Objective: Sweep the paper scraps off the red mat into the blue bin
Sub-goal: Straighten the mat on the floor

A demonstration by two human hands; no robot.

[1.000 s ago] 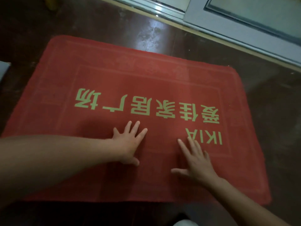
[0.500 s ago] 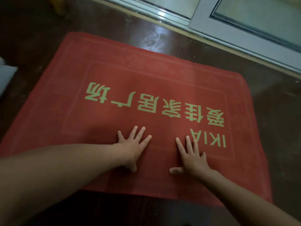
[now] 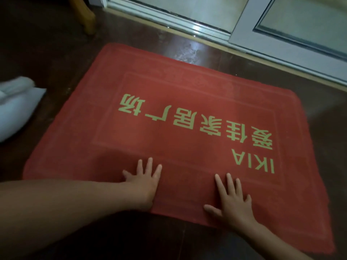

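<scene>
Left hand: palm down on red mat, by its near edge; fingers straight, spread apart, gripping nothing.
Right hand: palm down on the mat, right of the left fingers, not touching them; fingers straight, splayed, thumb out.
Red mat: flat on dark floor; pale green lettering beyond the fingers.
White soft object: on floor, well left of the fingers.
Door frame: far beyond the fingers.

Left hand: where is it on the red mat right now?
Head view: the left hand lies flat, fingers spread, on the near edge of the red fabric floor mat with yellow lettering, left of the flat right hand.
</scene>
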